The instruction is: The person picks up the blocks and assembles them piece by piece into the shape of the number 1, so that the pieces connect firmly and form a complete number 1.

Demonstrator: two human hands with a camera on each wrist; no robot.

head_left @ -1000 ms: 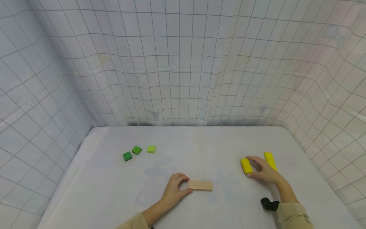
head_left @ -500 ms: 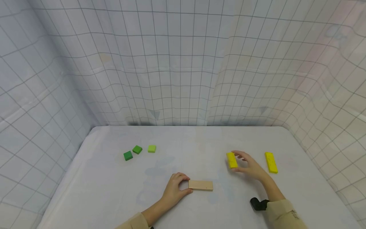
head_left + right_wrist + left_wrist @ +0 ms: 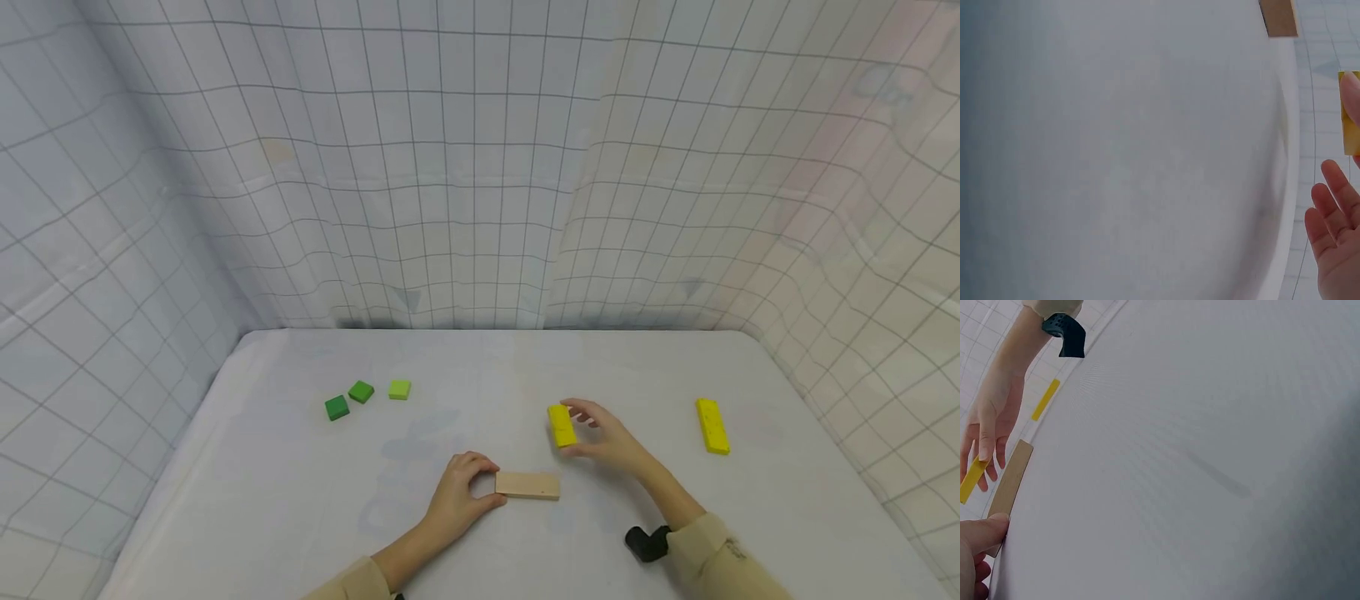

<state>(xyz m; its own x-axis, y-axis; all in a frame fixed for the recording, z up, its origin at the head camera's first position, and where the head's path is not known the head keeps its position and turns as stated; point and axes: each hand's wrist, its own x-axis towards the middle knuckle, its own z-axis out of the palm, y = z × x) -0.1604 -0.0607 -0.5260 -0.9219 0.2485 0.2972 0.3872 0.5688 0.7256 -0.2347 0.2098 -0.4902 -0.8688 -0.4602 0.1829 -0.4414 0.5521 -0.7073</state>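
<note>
My left hand (image 3: 459,493) pinches the left end of a plain wooden block (image 3: 528,486) that lies flat on the table; its thumb shows on the block in the left wrist view. With thumb and fingertips, my right hand (image 3: 606,435) holds a yellow block (image 3: 562,426) by its two ends, above and behind the right end of the wooden one. In the right wrist view the thumb presses that yellow block (image 3: 1350,134), while the other fingers spread away from it. A second yellow block (image 3: 712,427) lies at the right of the table.
Two dark green blocks (image 3: 337,407) and a light green block (image 3: 400,390) lie at the back left of the white table (image 3: 262,500). A grid-patterned cloth (image 3: 480,183) hangs behind and at both sides. A black wrist mount (image 3: 647,544) juts from my right sleeve.
My right hand has carried the yellow block leftward from beside the second yellow block towards the wooden block. My left hand and the wooden block have stayed in place.
</note>
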